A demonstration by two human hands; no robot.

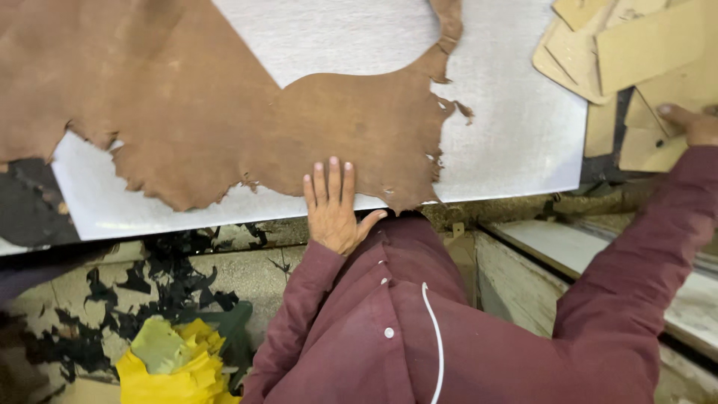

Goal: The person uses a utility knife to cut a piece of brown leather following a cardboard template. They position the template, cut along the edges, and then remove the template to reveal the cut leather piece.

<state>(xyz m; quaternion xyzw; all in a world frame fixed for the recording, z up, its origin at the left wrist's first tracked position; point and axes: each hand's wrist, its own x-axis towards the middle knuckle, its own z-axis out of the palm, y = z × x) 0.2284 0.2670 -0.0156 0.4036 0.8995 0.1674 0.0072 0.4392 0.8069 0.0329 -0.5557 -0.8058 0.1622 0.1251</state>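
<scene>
right hand (692, 123): only a thumb and part of the palm show; the rest runs off the right edge.
brown hide (224, 105): above the left hand (334, 206), cut by top and left edges.
card patterns (636, 45): beside the right hand, overlapped, cropped at top.

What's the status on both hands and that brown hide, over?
Left hand flat on the brown leather hide, at the white board's near edge. Right hand on the cardboard patterns, far right. Nothing between them.

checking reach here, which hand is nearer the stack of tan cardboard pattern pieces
Right. The right hand rests on the stack of tan cardboard pattern pieces at the table's far right; the left hand lies flat on the brown leather hide, well away.
</scene>
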